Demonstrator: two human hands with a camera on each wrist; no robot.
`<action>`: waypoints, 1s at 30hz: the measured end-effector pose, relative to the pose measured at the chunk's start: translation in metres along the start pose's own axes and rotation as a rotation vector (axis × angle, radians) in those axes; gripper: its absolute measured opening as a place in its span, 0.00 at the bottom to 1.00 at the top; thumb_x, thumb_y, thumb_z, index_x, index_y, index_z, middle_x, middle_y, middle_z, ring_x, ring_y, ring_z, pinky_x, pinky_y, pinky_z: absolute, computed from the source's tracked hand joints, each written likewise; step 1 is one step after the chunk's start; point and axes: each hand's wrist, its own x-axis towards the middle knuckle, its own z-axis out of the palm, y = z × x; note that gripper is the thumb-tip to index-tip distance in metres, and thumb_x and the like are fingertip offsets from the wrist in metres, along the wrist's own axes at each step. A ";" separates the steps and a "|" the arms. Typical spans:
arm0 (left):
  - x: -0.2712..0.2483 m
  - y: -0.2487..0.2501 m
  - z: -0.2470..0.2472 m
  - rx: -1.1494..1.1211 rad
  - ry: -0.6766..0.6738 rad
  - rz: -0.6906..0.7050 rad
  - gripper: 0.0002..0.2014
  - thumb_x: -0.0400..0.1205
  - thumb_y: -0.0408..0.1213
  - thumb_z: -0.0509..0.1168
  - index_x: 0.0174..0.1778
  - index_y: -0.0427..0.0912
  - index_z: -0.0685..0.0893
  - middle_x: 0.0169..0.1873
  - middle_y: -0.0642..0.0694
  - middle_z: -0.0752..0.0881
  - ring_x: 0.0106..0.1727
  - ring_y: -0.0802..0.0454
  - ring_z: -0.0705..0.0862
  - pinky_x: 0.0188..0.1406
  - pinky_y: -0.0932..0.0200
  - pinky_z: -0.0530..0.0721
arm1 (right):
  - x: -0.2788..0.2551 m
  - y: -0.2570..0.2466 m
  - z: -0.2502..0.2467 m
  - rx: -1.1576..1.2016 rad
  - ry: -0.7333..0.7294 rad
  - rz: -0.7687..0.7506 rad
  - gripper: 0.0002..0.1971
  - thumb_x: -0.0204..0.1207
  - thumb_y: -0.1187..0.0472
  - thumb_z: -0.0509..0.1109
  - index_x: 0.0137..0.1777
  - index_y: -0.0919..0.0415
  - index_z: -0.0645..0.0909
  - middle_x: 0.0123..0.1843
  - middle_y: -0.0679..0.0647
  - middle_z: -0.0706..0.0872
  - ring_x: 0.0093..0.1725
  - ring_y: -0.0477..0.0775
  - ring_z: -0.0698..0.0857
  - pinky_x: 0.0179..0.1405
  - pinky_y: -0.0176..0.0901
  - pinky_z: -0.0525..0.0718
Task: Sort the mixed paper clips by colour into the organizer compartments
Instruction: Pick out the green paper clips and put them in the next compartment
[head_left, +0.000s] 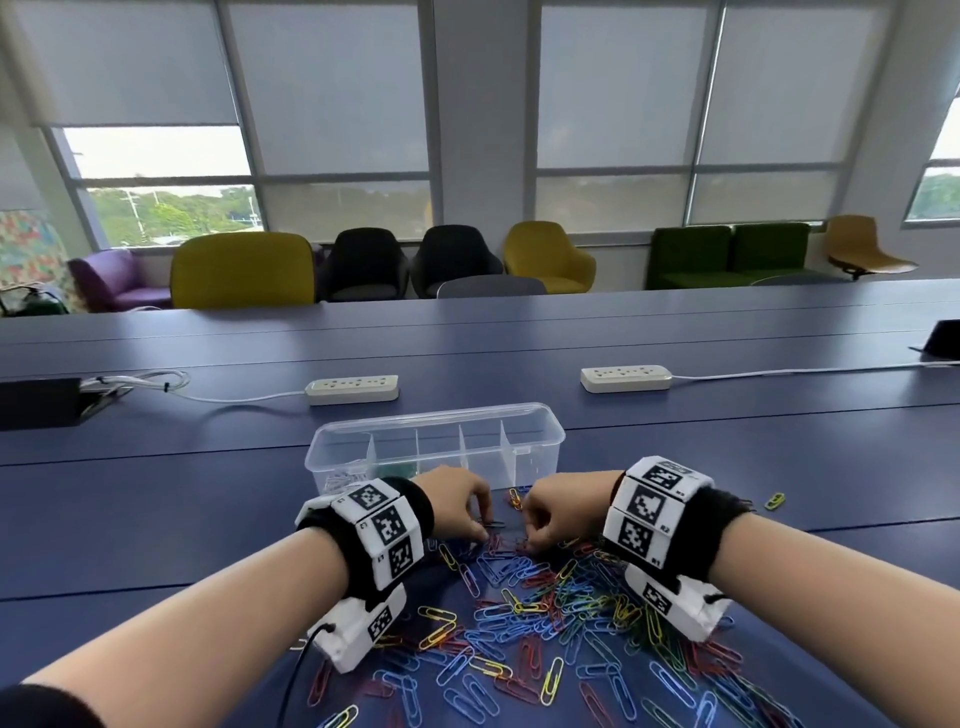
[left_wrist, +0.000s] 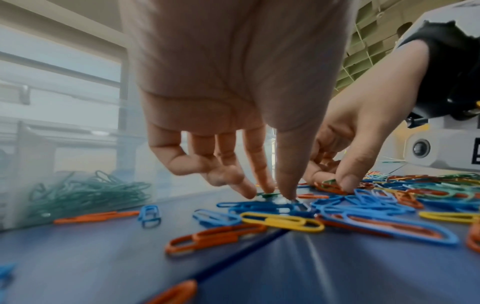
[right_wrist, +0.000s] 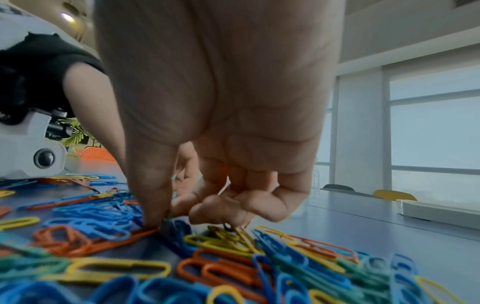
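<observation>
Progress: early. The organizer sits at 12 o'clock of my hands; its two left compartments hold clips, one batch green, the rest look bare. The mixed pile remains at 6 o'clock on the table.

My left hand has fingers spread downward, tips touching a green clip. My right hand is curled, thumb and forefinger apparently pinching a clip; contents unclear.

Blue, orange, yellow, green clips; blue table
</observation>
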 end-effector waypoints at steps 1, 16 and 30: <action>0.000 0.001 0.000 0.009 0.000 0.000 0.13 0.78 0.41 0.69 0.57 0.43 0.83 0.46 0.45 0.83 0.56 0.47 0.83 0.45 0.65 0.72 | -0.002 0.001 0.000 0.016 0.028 -0.004 0.06 0.78 0.58 0.68 0.42 0.58 0.78 0.34 0.51 0.78 0.36 0.50 0.74 0.31 0.34 0.69; -0.002 0.008 -0.005 0.059 -0.065 -0.004 0.05 0.83 0.36 0.60 0.48 0.41 0.80 0.41 0.45 0.79 0.42 0.50 0.75 0.44 0.62 0.72 | -0.073 0.041 -0.008 0.609 0.210 0.034 0.04 0.83 0.66 0.61 0.48 0.61 0.77 0.33 0.51 0.79 0.26 0.38 0.80 0.28 0.32 0.78; -0.025 0.051 -0.003 -0.825 -0.204 -0.085 0.19 0.79 0.18 0.43 0.33 0.39 0.76 0.25 0.47 0.68 0.23 0.57 0.64 0.19 0.68 0.63 | -0.094 0.027 0.006 0.314 0.122 -0.014 0.12 0.84 0.62 0.54 0.52 0.55 0.80 0.35 0.50 0.77 0.28 0.45 0.71 0.29 0.35 0.73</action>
